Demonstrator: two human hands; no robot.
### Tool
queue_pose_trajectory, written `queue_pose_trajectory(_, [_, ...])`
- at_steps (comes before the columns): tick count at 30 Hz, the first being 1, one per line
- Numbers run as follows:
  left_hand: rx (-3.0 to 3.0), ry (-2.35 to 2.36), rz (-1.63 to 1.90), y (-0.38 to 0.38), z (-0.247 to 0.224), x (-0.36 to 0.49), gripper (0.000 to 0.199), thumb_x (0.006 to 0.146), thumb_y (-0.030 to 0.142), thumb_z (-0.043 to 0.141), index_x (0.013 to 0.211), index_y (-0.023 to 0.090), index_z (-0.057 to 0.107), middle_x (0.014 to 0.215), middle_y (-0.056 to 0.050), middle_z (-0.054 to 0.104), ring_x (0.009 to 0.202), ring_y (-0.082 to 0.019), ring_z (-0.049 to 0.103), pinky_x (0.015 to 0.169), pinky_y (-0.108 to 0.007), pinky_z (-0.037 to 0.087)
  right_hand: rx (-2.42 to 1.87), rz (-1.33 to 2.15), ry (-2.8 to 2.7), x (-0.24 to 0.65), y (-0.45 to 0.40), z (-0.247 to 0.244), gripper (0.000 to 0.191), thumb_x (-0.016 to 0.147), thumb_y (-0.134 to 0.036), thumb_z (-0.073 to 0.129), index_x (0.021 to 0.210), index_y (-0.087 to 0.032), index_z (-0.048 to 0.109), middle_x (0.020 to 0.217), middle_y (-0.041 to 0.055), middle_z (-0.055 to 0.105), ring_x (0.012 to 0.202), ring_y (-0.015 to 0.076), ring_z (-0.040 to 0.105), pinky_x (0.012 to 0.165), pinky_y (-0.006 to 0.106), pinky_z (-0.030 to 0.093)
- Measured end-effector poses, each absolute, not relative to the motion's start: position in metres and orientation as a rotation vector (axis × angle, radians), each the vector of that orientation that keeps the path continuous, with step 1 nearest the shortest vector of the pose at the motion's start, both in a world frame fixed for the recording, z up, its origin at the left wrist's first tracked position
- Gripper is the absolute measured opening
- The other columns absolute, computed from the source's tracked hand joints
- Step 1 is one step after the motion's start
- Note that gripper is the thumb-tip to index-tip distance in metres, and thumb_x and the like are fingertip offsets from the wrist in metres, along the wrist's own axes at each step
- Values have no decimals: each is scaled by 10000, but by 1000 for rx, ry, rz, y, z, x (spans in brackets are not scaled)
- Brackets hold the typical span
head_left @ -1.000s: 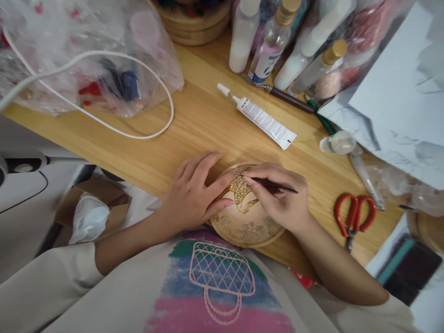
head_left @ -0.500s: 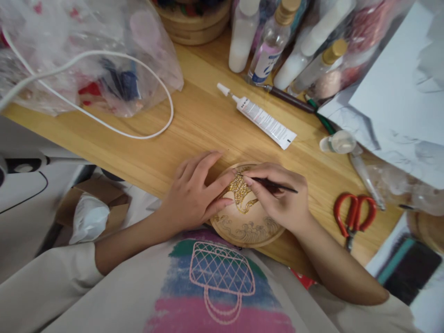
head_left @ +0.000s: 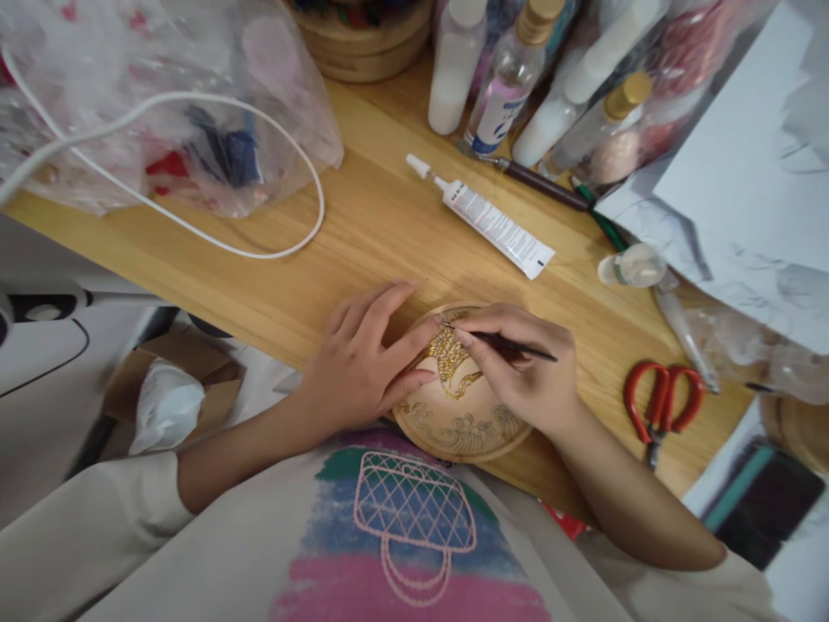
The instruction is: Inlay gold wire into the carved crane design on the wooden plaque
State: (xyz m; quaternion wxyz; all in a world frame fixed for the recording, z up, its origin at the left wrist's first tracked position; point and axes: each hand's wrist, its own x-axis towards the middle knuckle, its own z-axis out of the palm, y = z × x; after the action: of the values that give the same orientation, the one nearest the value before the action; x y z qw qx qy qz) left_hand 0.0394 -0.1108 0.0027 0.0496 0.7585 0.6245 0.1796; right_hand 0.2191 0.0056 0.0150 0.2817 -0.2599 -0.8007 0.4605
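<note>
A round wooden disc (head_left: 453,432) lies at the table's near edge, bearing gold raised linework in its middle and dark wave-like lines near its lower rim. My right hand (head_left: 534,367) pinches a thin dark stick-like tool (head_left: 511,344), its tip meeting the gold pattern near the disc's top. Whether it is a brush or a stylus I cannot make out. My left hand (head_left: 363,354) rests at the disc's left side with fingers apart, thumb and index finger touching its surface. A white tube with a nozzle (head_left: 496,226) lies beyond the disc.
Red-handled scissors (head_left: 661,406) lie to the right. Several bottles (head_left: 502,91) stand at the back beside a dark-handled tool (head_left: 544,183). Papers (head_left: 764,164) cover the far right. A plastic bag (head_left: 259,138) and a looped white cable (head_left: 317,207) occupy the left.
</note>
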Motion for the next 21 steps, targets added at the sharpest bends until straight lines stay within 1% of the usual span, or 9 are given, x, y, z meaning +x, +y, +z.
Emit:
queue_pose_trajectory(4, [2318, 1906, 562, -111, 2, 39, 494, 981, 486, 375, 1332, 174, 527, 1405, -216, 434, 1271, -349, 461, 997, -507, 419, -694, 1239, -2145, 219, 6, 15, 177, 843, -101, 645, 931, -237, 714, 943, 6, 774, 868, 162, 732, 783, 291, 610])
queue_pose_trajectory(9, [2301, 1898, 550, -110, 4, 39, 522, 982, 481, 378, 1377, 156, 482, 1417, -220, 426, 1291, -351, 451, 1020, -507, 410, -694, 1219, -2154, 220, 6, 14, 156, 842, -96, 647, 920, -217, 707, 904, 11, 768, 846, 147, 724, 767, 263, 599])
queue_pose_trajectory(14, [2284, 1908, 585, -111, 3, 40, 542, 979, 492, 385, 1372, 130, 475, 1404, -221, 447, 1279, -344, 468, 1022, -504, 417, -686, 1212, -2159, 220, 6, 15, 137, 837, -87, 654, 907, -195, 701, 884, 12, 762, 837, 129, 717, 765, 235, 588])
queue_pose_trajectory(19, [2257, 1932, 599, -112, 2, 40, 564, 977, 520, 372, 1399, 153, 441, 1415, -199, 457, 1293, -324, 466, 1041, -483, 412, -691, 1220, -2157, 220, 6, 15, 137, 834, -87, 655, 903, -197, 700, 889, 9, 762, 843, 129, 719, 768, 229, 585])
queue_pose_trajectory(21, [2267, 1940, 602, -112, 3, 40, 570, 980, 526, 357, 1396, 144, 434, 1410, -202, 462, 1287, -325, 471, 1036, -484, 418, -696, 1221, -2154, 220, 6, 15, 137, 832, -89, 658, 904, -197, 702, 885, 7, 762, 838, 125, 719, 763, 224, 584])
